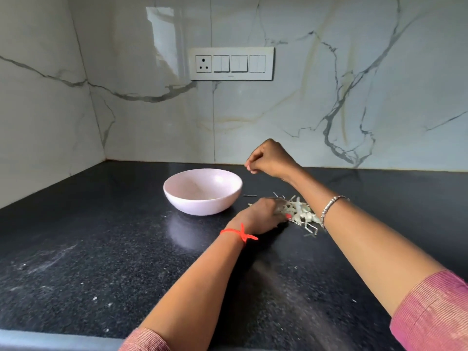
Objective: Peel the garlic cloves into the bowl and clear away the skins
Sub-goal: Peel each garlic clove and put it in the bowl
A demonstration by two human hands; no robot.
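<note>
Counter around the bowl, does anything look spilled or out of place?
Yes. Loose garlic skins lie heaped on the black counter right of the upright bowl, and one stray dark sliver lies apart between bowl and heap. Pale dusty smears mark the counter's near left.

One pale pink round ceramic bowl. One black speckled stone table. One loose heap of whitish garlic skins and cloves, its pieces too tangled to count. Two hands: left hand, right hand. One orange-red thread wristband, one silver bracelet. One white switch plate, upper middle of the frame, with one socket and three switch modules.
</note>
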